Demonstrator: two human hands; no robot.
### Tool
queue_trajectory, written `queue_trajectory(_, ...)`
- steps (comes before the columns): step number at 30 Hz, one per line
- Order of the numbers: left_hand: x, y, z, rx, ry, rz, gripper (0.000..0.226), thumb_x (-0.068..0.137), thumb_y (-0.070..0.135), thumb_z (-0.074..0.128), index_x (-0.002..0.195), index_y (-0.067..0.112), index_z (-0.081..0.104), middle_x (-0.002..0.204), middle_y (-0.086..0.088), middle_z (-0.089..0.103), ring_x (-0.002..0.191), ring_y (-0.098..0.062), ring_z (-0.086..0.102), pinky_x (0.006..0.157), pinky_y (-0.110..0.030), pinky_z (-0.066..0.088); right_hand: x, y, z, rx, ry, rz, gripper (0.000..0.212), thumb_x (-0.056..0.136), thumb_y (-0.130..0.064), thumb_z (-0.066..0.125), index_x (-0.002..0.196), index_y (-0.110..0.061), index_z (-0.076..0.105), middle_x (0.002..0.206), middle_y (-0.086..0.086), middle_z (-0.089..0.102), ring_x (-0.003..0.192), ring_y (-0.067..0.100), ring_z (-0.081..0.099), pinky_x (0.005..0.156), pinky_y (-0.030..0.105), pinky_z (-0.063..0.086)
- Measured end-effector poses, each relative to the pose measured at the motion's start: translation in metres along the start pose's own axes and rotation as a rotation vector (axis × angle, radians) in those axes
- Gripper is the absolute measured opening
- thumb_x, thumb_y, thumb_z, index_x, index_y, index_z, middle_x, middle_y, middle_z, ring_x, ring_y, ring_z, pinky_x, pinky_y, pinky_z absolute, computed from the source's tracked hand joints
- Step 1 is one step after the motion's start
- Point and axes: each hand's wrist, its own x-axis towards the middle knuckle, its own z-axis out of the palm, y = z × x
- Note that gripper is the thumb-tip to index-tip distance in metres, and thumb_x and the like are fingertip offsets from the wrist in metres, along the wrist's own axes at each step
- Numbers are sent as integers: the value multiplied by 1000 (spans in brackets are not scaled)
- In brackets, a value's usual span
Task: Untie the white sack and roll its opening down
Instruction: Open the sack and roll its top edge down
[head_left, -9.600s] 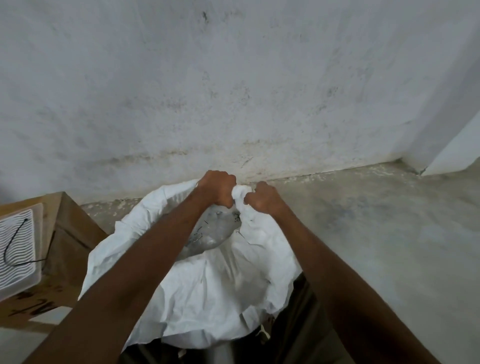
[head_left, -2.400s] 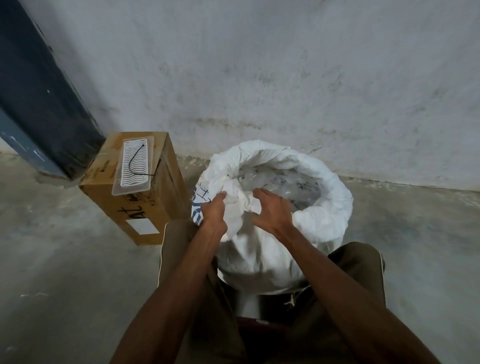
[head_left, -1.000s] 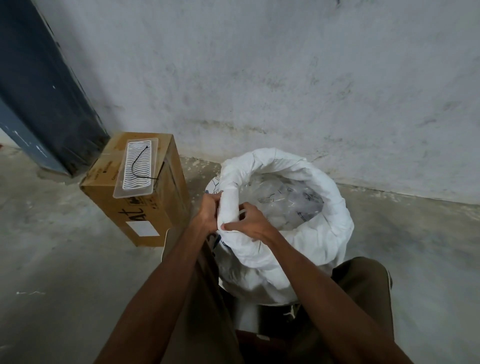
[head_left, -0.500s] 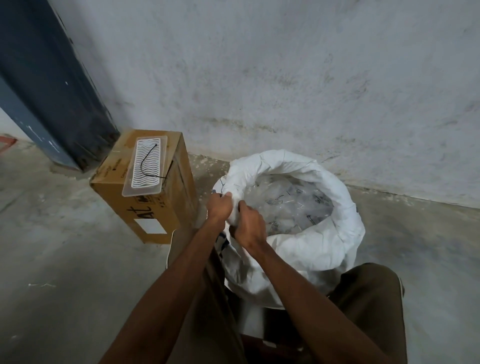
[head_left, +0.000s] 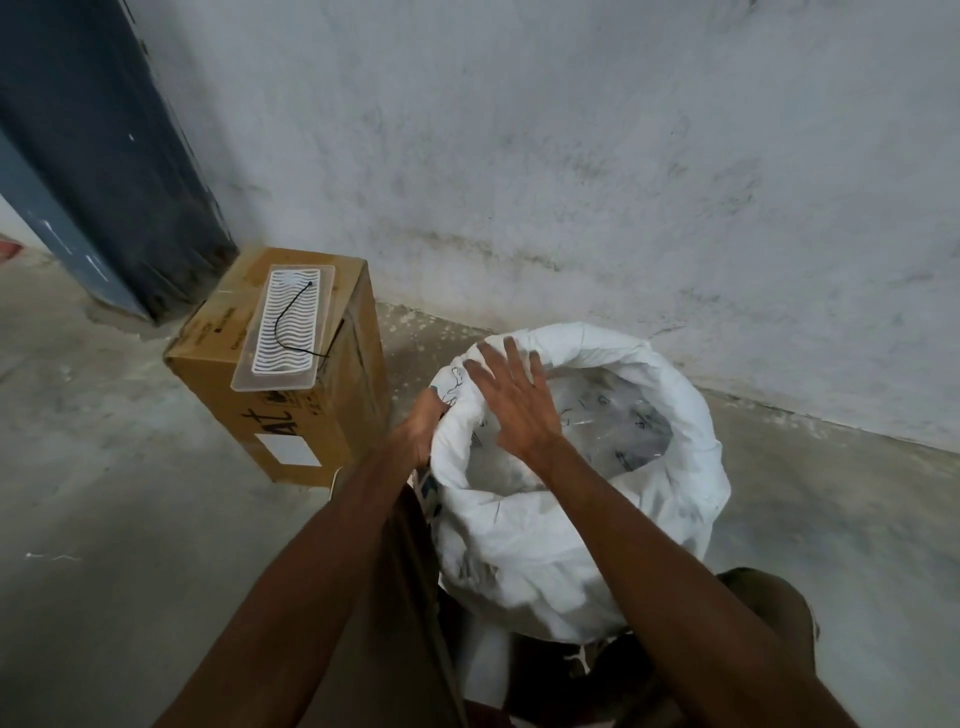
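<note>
The white sack (head_left: 576, 499) is seen standing on the grey floor (head_left: 130, 519), close to the wall (head_left: 571, 156) and right in front of the person, between the knees. Its top is open, and the edge has been rolled down into a fat white ring (head_left: 670, 384) all the way round. Clear plastic bags (head_left: 613, 431) with dark marks on them can be seen inside (what is in them cannot be made out). The left hand (head_left: 418, 434) is closed on the outside of the ring at its left side, and the cloth is gripped there; the tips of its fingers are hidden by the sack, so how they are pinching cannot be told. The right hand (head_left: 511, 400) is held flat over the left part of the opening, with its fingers (head_left: 511, 353) spread wide and the fingertips at the top of the ring. Nothing is being held in it. Well to the left of the sack, a brown cardboard box (head_left: 291, 395) is set on the floor. A clear tray (head_left: 288, 330) with white wavy lines is laid on top of the box, and a thin black cord (head_left: 283, 325) is curled across it. Behind the box, a dark blue post (head_left: 104, 156) is stood against the wall.
</note>
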Motion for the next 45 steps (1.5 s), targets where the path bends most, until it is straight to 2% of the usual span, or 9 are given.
queue_trajectory(8,36,13,-15,168,-60,-88,49,107,32,38,143,0,47,136,-22,58,123,-35,57,108,-48,42,52,28,14,-13,-20,3,63,66,-24,80,126,-17,59,112,7,70,106,28,65,114,48,29)
queue_trajectory(11,42,30,-2,766,47,131,89,78,72,60,146,14,49,148,-15,51,128,-31,53,109,-43,42,76,36,-2,39,-69,88,40,72,-40,69,106,-19,65,102,5,73,97,26,68,104,41,34)
queue_trajectory(17,19,6,27,1723,555,583,97,64,46,79,142,9,34,133,-18,52,120,-36,51,101,-45,44,105,42,-42,237,-386,83,28,56,-12,69,84,-9,68,77,5,67,76,28,68,63,29,53)
queue_trajectory(24,42,22,33,1524,389,576,51,79,36,66,121,8,56,117,-13,62,109,-34,60,85,-41,52,117,56,-52,345,-925,64,28,59,-13,80,86,-17,73,113,9,69,98,27,63,75,31,50)
queue_trajectory(29,101,36,-12,968,340,245,33,97,12,45,112,-4,70,108,-24,70,106,-39,59,81,-29,45,102,68,-36,138,-449,-111,105,47,-49,94,139,-23,49,133,3,55,119,23,53,102,42,44)
queue_trajectory(35,59,66,-5,743,-45,-97,33,78,20,58,45,12,63,55,-4,55,60,-22,48,60,-25,42,60,58,21,-189,-11,-74,81,54,-17,88,129,-11,60,122,13,66,110,33,63,103,53,44)
queue_trajectory(37,83,66,-4,907,-93,-137,28,53,23,69,71,0,69,75,-10,70,77,-35,60,74,-29,51,67,57,23,-113,-52,-23,57,64,-22,84,118,-15,65,108,8,73,99,29,69,96,43,46)
queue_trajectory(41,79,56,22,1567,69,179,101,63,53,83,146,12,43,144,-16,49,131,-35,48,106,-45,41,94,65,6,175,-342,39,37,77,-31,73,112,-20,68,110,4,72,103,27,70,86,35,52)
queue_trajectory(45,80,22,41,1845,238,462,110,61,48,83,149,13,27,143,-12,46,131,-33,46,101,-47,44,127,70,-7,242,-728,-32,33,64,-6,75,96,-4,74,97,11,72,88,31,67,72,38,59)
